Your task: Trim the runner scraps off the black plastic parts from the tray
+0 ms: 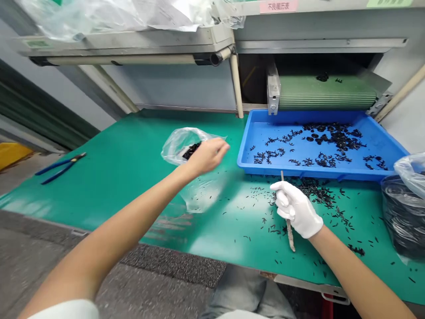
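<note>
My bare left hand is closed, its fingers curled together, over the right side of an open clear plastic bag with small black parts inside. Whatever it may hold is hidden. My right hand, in a white glove, is wrapped round a thin stick whose lower end is wrapped in something pale. The stick points down toward the green mat. Scattered black bits surround the gloved hand. Beyond it sits a blue tray with black parts spread over its floor.
Blue-handled pliers lie at the mat's left. Behind the tray is a green conveyor belt. At the far right stands a full bag of black parts. A shelf with plastic bags overhangs the back left.
</note>
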Available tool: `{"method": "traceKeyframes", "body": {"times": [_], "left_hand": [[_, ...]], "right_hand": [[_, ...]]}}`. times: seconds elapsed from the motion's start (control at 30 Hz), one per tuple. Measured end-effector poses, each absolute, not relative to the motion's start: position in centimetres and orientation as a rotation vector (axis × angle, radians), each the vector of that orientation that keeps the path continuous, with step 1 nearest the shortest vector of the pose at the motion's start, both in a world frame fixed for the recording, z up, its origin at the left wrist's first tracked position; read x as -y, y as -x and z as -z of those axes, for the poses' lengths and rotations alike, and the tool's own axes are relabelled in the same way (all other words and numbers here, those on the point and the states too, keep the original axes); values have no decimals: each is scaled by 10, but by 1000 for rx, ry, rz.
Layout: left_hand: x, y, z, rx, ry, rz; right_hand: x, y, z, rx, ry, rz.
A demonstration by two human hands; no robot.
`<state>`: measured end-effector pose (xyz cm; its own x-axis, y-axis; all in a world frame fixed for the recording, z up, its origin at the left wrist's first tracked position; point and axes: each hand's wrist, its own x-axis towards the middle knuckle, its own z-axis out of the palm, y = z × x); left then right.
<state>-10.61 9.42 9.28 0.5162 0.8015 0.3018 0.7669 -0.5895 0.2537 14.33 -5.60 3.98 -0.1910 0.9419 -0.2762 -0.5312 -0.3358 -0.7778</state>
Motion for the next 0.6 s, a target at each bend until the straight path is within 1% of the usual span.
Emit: {"method": "traceKeyframes", "body": {"times": [0.07, 0.1, 0.23, 0.3, 0.37, 0.47, 0.6], "left_hand": [[-98, 77, -92, -916, -2772, -372], [-105, 63, -92, -776, -2794, -261], [-153, 20, -84, -631, -2815, 176], [-176, 8, -74, -575, -2812, 373], [-192, -2, -61, -503, -2814, 499], [-203, -20, -39, -372, -2816, 492], [-207, -57, -20, -233, -2764, 288]], "right_hand": [[59, -140, -40, 643, 894, -1796], [61, -139, -40, 634, 878, -1826], [63, -135, -39, 561, 845, -1899], [60, -136, -38, 495, 854, -1879], [57, -138, -36, 392, 865, -1832], [52, -142, -35, 221, 878, -1797], [49, -149, -46, 91, 950, -1793]]}}
